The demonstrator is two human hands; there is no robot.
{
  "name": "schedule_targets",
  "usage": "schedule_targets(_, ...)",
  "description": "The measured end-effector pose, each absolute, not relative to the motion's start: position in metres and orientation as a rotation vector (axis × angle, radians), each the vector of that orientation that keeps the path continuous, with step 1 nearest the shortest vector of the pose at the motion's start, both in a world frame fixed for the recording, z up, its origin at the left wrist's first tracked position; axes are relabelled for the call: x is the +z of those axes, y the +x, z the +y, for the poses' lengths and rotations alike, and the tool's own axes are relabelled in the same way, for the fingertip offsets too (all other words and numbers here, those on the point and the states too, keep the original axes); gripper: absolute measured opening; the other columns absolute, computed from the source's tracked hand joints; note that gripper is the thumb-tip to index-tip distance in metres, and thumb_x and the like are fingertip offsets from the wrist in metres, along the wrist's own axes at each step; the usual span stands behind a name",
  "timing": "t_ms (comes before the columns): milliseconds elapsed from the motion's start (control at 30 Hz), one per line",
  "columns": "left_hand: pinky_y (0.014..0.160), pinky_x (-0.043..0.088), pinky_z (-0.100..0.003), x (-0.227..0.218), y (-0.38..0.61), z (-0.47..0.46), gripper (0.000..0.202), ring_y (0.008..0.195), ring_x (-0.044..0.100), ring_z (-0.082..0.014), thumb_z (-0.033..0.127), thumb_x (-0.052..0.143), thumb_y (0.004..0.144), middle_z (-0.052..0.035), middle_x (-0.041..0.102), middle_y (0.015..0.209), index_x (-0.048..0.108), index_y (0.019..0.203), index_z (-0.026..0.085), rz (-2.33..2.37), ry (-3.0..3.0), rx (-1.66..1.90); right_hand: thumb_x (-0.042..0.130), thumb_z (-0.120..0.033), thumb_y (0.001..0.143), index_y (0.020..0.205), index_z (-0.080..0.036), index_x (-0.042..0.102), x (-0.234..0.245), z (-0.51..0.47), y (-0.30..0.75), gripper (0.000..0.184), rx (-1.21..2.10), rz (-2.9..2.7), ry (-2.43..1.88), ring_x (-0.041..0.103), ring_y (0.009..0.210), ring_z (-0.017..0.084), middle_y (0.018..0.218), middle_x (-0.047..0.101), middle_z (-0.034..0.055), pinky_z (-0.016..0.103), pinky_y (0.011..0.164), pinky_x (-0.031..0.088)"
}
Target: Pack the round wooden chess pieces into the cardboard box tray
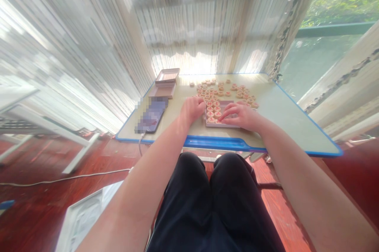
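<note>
At the nine o'clock side of the desk (290,113) lies a phone (152,117) with a cable (140,141) running off the near edge. Beyond it, toward eleven o'clock, two shallow box halves (162,91) sit one behind the other, both without pieces.

Next comes the left hand (193,110), curled into a loose fist. It rests on the desk against the nine o'clock wall of a small tray (206,121), apparently steadying it. Whether the fist hides a piece cannot be told.

The tray sits near the desk's six o'clock edge, straight ahead of the person. Round wooden game pieces (213,110) with red marks lie flat in it in tidy rows, filling its nine o'clock half.

The right hand (241,115) comes in from three o'clock and covers the rest of the tray. Its fingers (227,114) are drawn narrow, tips down among the rowed pieces. Whether they pinch one or only press on it is not clear.

From twelve to two o'clock of the tray, many loose pieces (225,90) lie scattered.

By my reading, the step in hand is seating a piece into the rows. A further one calls for a flat, close fit against its neighbours, with the tray held still.
</note>
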State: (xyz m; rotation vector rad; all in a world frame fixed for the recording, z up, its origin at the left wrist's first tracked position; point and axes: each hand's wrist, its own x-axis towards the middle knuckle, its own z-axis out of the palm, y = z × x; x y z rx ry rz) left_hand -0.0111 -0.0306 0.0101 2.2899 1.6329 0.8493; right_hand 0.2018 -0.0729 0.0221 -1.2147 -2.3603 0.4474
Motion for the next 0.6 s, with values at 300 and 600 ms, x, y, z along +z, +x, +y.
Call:
schedule_targets(300,0.063,0.039,-0.025,0.0148,-0.0103,-0.0343,0.03,0.068,0.055,-0.0163,0.022,0.037,0.072,-0.0053,0.064,0.063,0.064,0.061,0.016,1.638,2.276,0.834,0.062,-0.029,0.076,0.078,-0.026,0.076,0.0227,-0.0784,0.1989,0.014,0.367,-2.262,-1.189,0.055,0.09,0.022,0.092,0.065,0.0036,0.038,0.09,0.037)
schedule_targets(600,0.058,0.036,-0.025,0.011,-0.0112,-0.0313,0.03,0.062,0.053,-0.0149,0.021,0.036,0.073,-0.0049,0.063,0.06,0.062,0.058,0.016,1.621,2.331,0.855,0.06,-0.028,0.08,0.076,-0.028,0.077,0.0182,-0.081,0.1936,0.017,0.206,-2.283,-1.101,0.052,0.087,0.021,0.094,0.063,0.0044,0.041,0.091,0.034)
